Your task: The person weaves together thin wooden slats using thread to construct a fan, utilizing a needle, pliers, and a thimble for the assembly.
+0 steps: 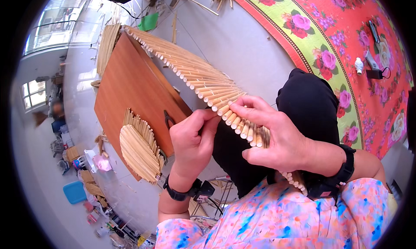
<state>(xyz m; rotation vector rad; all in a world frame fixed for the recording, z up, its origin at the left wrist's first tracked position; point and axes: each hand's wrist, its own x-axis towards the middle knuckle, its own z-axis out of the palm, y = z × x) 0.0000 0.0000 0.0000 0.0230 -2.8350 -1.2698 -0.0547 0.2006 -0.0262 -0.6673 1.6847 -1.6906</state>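
Noting stick mat point(186, 63) slanting upper left to lower right; I read right hand point(281, 134) nearer, pinching its edge; left hand point(193, 134) alongside, fingertips pressed together, contents unclear.

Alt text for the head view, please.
A person's right hand grips a long mat of joined sticks; the left hand is pinched closed near its edge. At left, an oval stick piece lies on a wooden surface; at right, a red floral cloth.

A blue-splashed pink top point(277, 218) goes with black trousers point(308, 101) and black wristbands point(175, 194).
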